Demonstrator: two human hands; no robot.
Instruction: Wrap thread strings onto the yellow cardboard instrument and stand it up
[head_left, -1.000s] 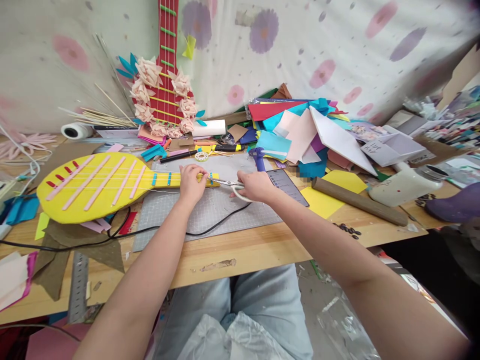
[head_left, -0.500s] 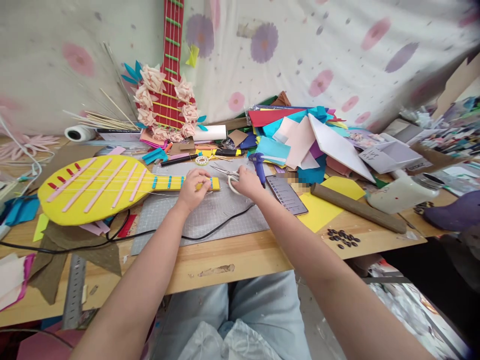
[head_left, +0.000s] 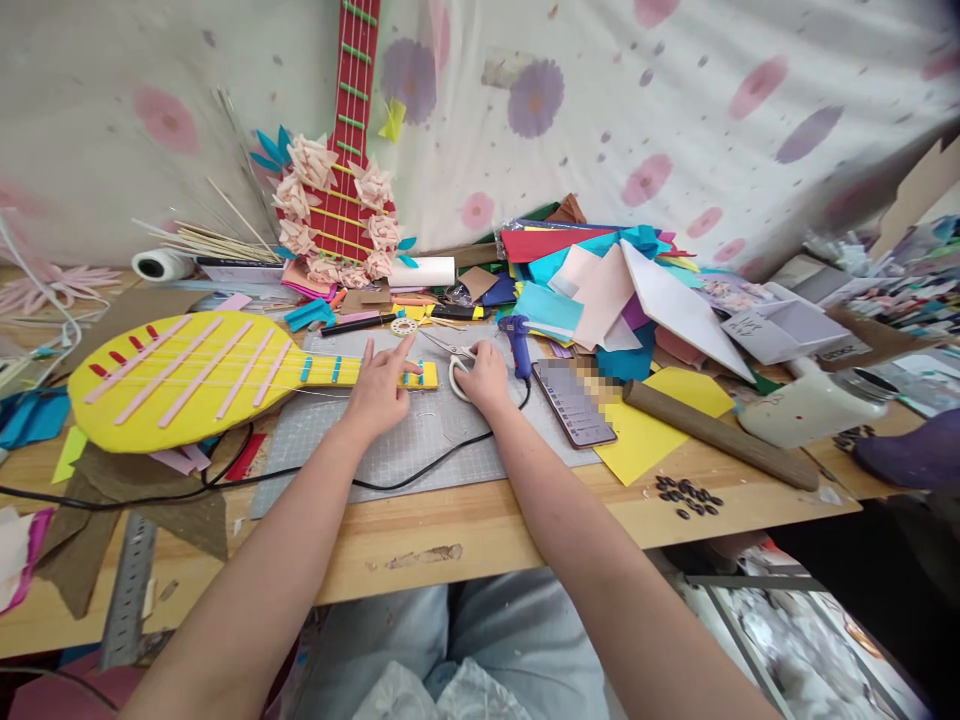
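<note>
The yellow stringed instrument (head_left: 217, 395) lies flat on the counter (head_left: 510, 525), its long axis running sideways across the person, round body at the left and neck pointing right. The left hand (head_left: 379, 390) is the nearer one, over that neck just short of its tip, fingers loosely spread and holding nothing visible; whether they touch the neck I cannot tell. Just past the neck's tip, the right hand (head_left: 484, 375) has its fingers curled around the handle of the scissors (head_left: 454, 349), whose blades angle away behind the tip.
</note>
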